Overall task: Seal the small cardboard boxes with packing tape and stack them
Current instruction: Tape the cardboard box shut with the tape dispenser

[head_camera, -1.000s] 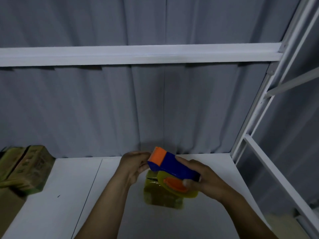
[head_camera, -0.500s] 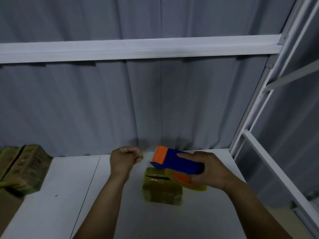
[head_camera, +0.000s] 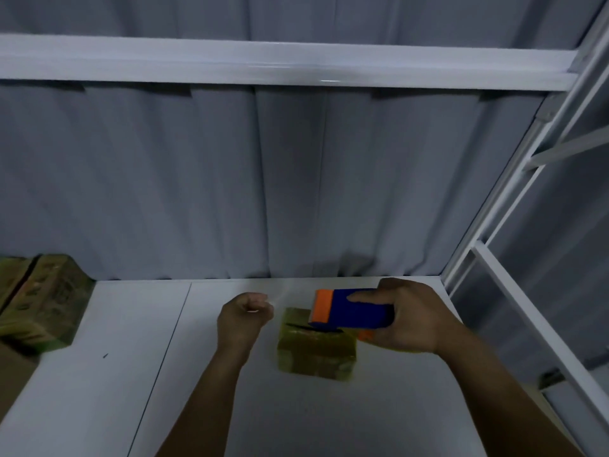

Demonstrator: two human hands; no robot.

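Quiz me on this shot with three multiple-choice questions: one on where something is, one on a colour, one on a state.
1. Where is the box? A on the table; B in a drawer; C on the floor.
2. The dispenser is: A green; B blue with an orange end; C white.
3. The right hand: A lies flat; B hangs idle; C grips the dispenser.
Answers: 1 A, it sits on the white tabletop; 2 B, the body is blue and the front orange; 3 C, the fingers wrap its body.
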